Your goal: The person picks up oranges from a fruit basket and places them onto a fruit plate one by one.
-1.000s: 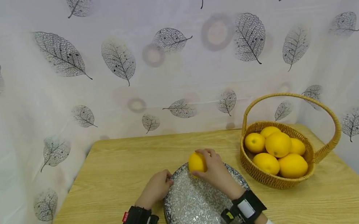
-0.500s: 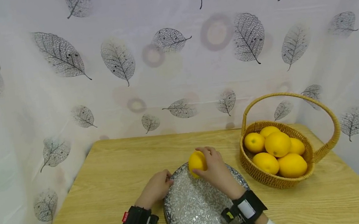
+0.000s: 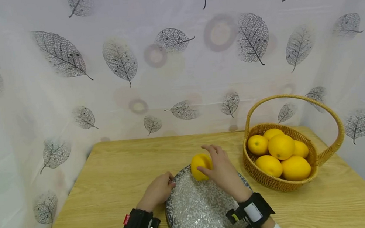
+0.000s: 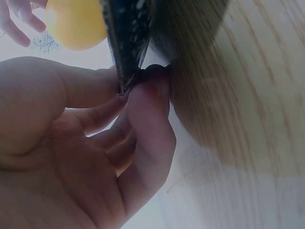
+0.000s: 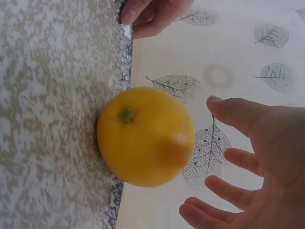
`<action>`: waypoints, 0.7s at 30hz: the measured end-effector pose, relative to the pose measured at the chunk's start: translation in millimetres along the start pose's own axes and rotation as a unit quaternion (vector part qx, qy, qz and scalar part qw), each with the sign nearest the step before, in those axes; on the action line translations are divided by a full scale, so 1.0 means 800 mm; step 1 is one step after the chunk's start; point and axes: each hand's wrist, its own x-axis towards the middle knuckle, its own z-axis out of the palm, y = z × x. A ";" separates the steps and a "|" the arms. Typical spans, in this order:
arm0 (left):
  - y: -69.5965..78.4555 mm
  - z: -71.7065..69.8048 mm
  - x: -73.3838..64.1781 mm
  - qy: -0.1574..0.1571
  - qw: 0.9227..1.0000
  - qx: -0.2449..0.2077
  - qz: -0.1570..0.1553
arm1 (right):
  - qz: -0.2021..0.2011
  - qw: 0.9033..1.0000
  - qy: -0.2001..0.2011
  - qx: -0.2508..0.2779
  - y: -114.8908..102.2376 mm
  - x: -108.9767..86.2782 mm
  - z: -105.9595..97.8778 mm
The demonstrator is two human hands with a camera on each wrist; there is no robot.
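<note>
An orange with a small green stem end sits on the far part of a round speckled grey plate. My right hand is just to its right, fingers spread; in the right wrist view a gap shows between the fingertips and the fruit. At the plate's left rim, my left hand pinches the edge. The left wrist view shows its thumb and curled fingers on either side of the dark rim, the orange beyond it.
A wicker basket with a tall arched handle stands to the right of the plate, holding several more oranges. All of it rests on a wooden table. Behind hangs a pale curtain printed with leaves.
My right hand has let go of the orange, its fingers opening and drawing back a little to the right. The orange stays on the plate, and my left hand keeps its place on the rim.
</note>
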 end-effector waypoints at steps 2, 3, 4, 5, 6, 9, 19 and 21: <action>-0.001 0.001 0.000 0.001 1.000 0.002 0.002 | 0.001 1.000 0.002 0.006 0.001 0.001 -0.005; -0.001 0.001 0.000 0.001 1.000 0.004 0.004 | 0.002 1.000 0.002 0.009 0.002 0.001 -0.007; -0.001 0.001 0.000 0.001 1.000 0.005 0.005 | 0.002 1.000 0.003 0.012 0.004 0.001 -0.010; -0.002 0.002 0.000 0.000 1.000 0.005 0.005 | 0.004 1.000 0.003 0.013 0.005 0.002 -0.012; -0.002 0.002 0.000 -0.001 1.000 0.004 0.006 | 0.006 1.000 0.003 0.013 0.007 0.002 -0.014; -0.002 0.002 -0.001 -0.005 1.000 0.003 0.003 | 0.015 1.000 0.007 0.009 0.012 0.003 -0.021; 0.002 -0.002 -0.002 -0.013 1.000 -0.001 0.000 | 0.014 0.998 0.060 -0.012 0.037 0.007 -0.062; 0.002 -0.003 -0.002 -0.014 1.000 -0.003 0.000 | 0.019 0.997 0.069 -0.013 0.043 0.007 -0.072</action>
